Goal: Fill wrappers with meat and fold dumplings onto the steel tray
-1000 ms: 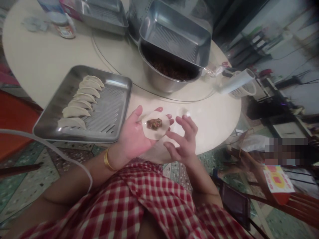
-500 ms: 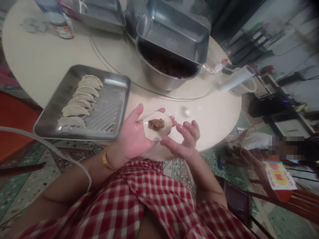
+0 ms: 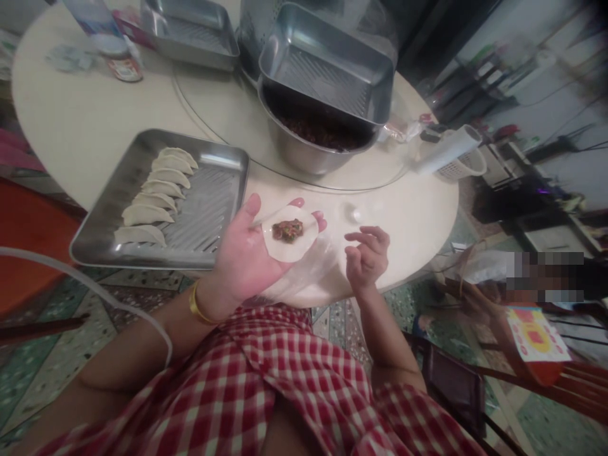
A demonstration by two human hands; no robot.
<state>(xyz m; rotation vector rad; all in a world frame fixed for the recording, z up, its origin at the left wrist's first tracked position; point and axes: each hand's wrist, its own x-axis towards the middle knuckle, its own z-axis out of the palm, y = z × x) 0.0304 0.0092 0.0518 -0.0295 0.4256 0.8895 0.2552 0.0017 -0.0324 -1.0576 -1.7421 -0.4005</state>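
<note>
My left hand (image 3: 244, 253), palm up with fingers stretched flat, bears a round dumpling wrapper (image 3: 310, 244). On the wrapper's middle lies a lump of meat filling (image 3: 287, 230) with green bits. My right hand (image 3: 368, 258) is raised to the right of it, fingers bent and apart from the thumb, with nothing in it. Just beyond that hand is a small white thing (image 3: 354, 213) on the table, too blurred to name. To the left, a metal tray (image 3: 204, 237) carries a row of several folded dumplings (image 3: 148, 214).
A steel bowl (image 3: 316, 163) of dark filling stands on the glass turntable (image 3: 228, 120), with an empty metal pan (image 3: 327, 57) resting over its rim. A jar (image 3: 124, 68) is at the far left. A plastic-film roll (image 3: 449, 150) lies by a white basket (image 3: 468, 166). A person (image 3: 489, 269) is at right.
My right hand has drawn away from the wrapper to the right, its fingers curling more. My left hand has shifted slightly left with the wrapper and filling.
</note>
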